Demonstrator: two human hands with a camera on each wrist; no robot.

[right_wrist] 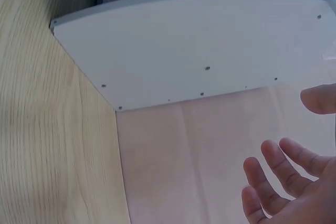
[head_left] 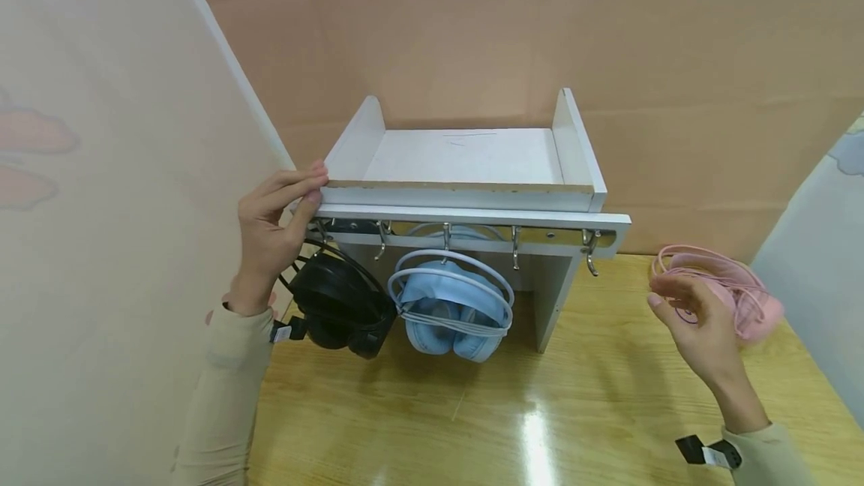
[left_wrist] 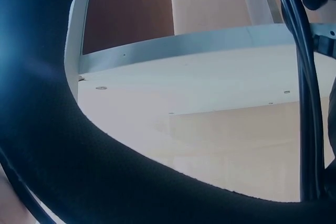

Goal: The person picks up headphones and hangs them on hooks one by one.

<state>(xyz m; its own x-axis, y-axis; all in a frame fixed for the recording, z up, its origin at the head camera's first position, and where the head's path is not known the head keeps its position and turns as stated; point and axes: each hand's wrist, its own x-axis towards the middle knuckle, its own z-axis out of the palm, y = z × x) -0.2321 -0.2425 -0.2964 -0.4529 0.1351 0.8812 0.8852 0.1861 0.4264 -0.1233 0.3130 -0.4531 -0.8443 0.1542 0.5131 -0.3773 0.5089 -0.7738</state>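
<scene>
A white shelf (head_left: 466, 196) with a rail of metal hooks (head_left: 515, 250) along its front stands on the wooden surface. My left hand (head_left: 273, 227) grips the shelf's front left corner, its fingers over the top and the thumb in front. Just below it, black headphones (head_left: 340, 298) hang at the left end of the rail; their black band (left_wrist: 121, 177) fills much of the left wrist view. Light blue headphones (head_left: 459, 306) hang at the middle hook. At the right, my empty right hand (head_left: 705, 332) hovers by pink headphones (head_left: 759, 313) with a bundled cable, fingers loosely bent.
A wooden tabletop (head_left: 432, 426) lies beneath the shelf. Brown paper (head_left: 472, 28) covers the area behind it, and pale panels (head_left: 135, 96) flank both sides. The shelf's white side panel (right_wrist: 194, 45) fills the upper part of the right wrist view.
</scene>
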